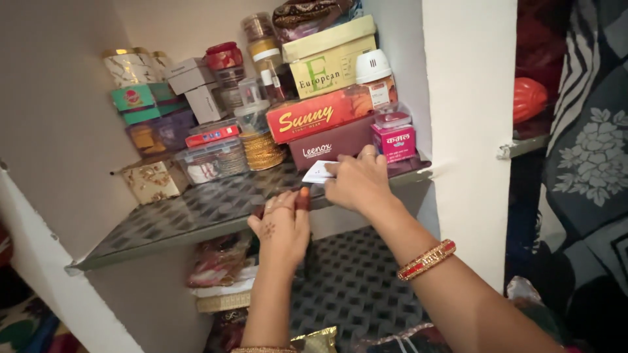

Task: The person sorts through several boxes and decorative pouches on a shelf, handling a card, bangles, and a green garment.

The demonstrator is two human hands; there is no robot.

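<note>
The shelf liner (196, 206) is a grey-and-black checker weave, and the stacked boxes run orange-red (314, 117), maroon (330, 145) and pale yellow (330, 68). A pink carton (398, 142) sits beside them, with a gold-and-red bangle (426, 259) on the wrist.

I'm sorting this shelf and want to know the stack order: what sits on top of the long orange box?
On the orange box lies a pale yellow box with a cream box above it. A white-capped container stands beside them; its base is hidden.

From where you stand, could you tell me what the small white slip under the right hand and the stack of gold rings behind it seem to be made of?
The small white slip, pinned by the right hand, looks like thin matte paper or card: flat, crisp-edged. The stack of gold rings looks like shiny metal bangles, judging by glinting ridges, though gilded plastic is possible.
</note>
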